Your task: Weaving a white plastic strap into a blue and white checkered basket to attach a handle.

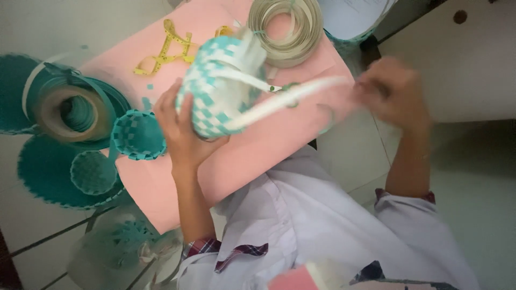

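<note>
Two hands (pixel 183 134) (pixel 395 94), one half-woven teal-and-white basket (pixel 220 88), two strip coils (pixel 287 27) (pixel 75 110), one yellow tape measure (pixel 166 51), one small teal basket (pixel 138 134).

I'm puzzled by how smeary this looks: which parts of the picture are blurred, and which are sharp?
In the head view, the right hand is smeared by motion blur, as is the white strip it pulls; the left hand and the teal-and-white woven basket it holds are fairly sharp; edges bend from wide-angle distortion; lighting is soft, without glare.

We see a white shirt (pixel 322 215), loose and creased, sleeves pushed up with red-and-navy plaid cuffs (pixel 226 249) turned back. Both forearms bare; left hand (pixel 183 134) and right hand (pixel 395 88) ungloved, no rings or watch visible.
</note>
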